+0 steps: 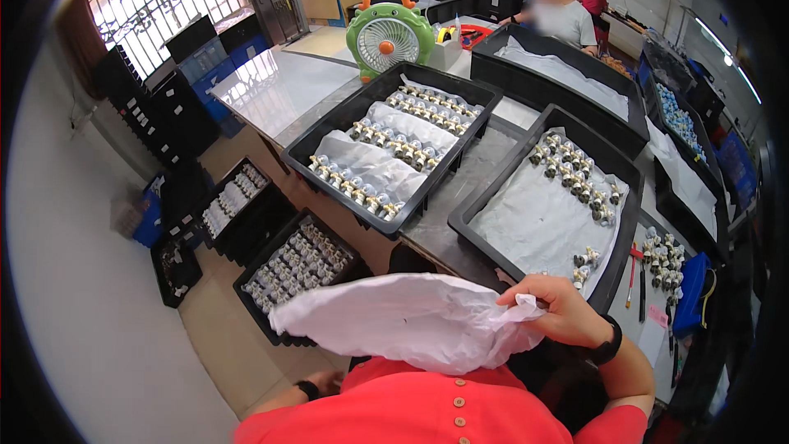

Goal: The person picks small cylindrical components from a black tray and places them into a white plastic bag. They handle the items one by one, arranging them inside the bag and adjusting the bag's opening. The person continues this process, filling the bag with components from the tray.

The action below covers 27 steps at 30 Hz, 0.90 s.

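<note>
In front of my chest a large crinkled white paper sheet (pixel 403 316) hangs across, its right end pinched in my right hand (pixel 563 310). My left hand (pixel 327 380) is low beside my red shirt, below the sheet's left part; its fingers are mostly hidden. Right ahead stands a black tray (pixel 468 226) lined with white paper, bearing small clear-domed parts (pixel 575 166) with brass-coloured middles along its far and right sides. Left of it, a second black tray (pixel 300 152) holds rows of similar parts between paper strips.
A green fan (pixel 390 41) stands behind the trays. Paper-lined trays (pixel 567 74) continue at right. Loose domed parts (pixel 662 263), a red-handled tool (pixel 633 275) and a blue bin (pixel 692 292) lie at right. Filled crates (pixel 300 271) are on the floor at left. Another person (pixel 563 20) sits across.
</note>
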Each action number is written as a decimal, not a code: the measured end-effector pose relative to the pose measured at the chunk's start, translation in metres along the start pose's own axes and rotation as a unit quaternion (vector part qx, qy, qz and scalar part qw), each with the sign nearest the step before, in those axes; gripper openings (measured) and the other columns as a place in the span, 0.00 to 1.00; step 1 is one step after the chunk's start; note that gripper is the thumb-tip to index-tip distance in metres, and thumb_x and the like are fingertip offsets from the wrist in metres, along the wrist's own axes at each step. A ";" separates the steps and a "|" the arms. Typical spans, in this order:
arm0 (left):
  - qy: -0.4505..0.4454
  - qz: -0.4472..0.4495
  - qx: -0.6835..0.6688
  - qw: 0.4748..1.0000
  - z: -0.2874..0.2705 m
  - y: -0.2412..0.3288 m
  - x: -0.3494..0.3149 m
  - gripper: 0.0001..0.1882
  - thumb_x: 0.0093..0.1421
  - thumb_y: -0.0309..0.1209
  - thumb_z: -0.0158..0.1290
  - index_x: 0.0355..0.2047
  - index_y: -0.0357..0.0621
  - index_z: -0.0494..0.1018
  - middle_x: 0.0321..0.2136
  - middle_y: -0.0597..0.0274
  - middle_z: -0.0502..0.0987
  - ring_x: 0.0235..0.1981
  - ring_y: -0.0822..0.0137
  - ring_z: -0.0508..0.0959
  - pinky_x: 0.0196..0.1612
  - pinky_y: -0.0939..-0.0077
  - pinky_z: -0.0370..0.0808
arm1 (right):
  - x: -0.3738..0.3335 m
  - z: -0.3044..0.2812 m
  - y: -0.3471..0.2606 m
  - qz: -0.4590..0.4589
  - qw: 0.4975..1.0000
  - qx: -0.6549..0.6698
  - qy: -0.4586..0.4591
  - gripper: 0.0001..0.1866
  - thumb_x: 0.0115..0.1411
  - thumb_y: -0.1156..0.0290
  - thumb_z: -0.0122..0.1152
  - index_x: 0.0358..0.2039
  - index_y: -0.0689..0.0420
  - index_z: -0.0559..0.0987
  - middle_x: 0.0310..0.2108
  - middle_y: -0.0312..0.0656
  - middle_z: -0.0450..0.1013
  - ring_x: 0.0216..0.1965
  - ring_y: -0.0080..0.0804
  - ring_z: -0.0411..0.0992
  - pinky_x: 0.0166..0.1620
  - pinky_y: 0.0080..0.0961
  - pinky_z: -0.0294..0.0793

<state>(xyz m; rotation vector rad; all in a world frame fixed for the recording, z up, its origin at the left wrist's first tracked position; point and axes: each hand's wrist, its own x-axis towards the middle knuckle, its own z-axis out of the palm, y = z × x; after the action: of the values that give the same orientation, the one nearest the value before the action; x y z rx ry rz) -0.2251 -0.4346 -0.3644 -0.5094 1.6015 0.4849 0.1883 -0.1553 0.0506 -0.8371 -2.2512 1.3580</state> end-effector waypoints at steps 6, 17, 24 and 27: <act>0.018 0.172 0.191 0.966 0.052 0.014 0.007 0.21 0.55 0.37 0.55 0.47 0.41 0.69 0.43 0.54 0.75 0.45 0.58 0.75 0.47 0.60 0.72 | 0.019 -0.024 0.007 0.012 0.998 0.021 -0.050 0.11 0.53 0.76 0.60 0.39 0.58 0.80 0.32 0.40 0.76 0.34 0.31 0.74 0.37 0.23 0.71; 0.064 0.189 0.352 0.915 0.088 0.100 0.007 0.23 0.56 0.40 0.53 0.49 0.41 0.68 0.47 0.54 0.72 0.48 0.58 0.72 0.50 0.61 0.70 | 0.122 -0.065 0.023 0.190 0.952 0.169 -0.170 0.13 0.57 0.75 0.57 0.44 0.57 0.78 0.41 0.39 0.74 0.43 0.27 0.71 0.46 0.21 0.68; 0.074 0.205 0.446 0.868 0.068 0.109 0.010 0.24 0.57 0.42 0.52 0.50 0.42 0.68 0.50 0.54 0.71 0.51 0.57 0.71 0.52 0.61 0.69 | 0.126 -0.060 0.015 0.246 0.931 0.218 -0.157 0.12 0.58 0.75 0.56 0.44 0.59 0.77 0.42 0.39 0.74 0.45 0.25 0.70 0.48 0.21 0.67; 0.087 0.253 0.529 0.806 0.048 0.087 0.029 0.25 0.57 0.43 0.51 0.51 0.42 0.67 0.51 0.54 0.70 0.52 0.57 0.70 0.53 0.61 0.69 | 0.102 -0.051 0.015 0.199 0.955 0.172 -0.135 0.11 0.59 0.73 0.55 0.43 0.60 0.77 0.40 0.39 0.74 0.43 0.25 0.71 0.48 0.21 0.67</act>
<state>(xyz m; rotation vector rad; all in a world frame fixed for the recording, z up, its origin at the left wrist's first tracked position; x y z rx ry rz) -0.2397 -0.3367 -0.3966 0.7626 1.8956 -0.1376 0.1466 -0.0487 0.0626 -1.0681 -2.0007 2.0901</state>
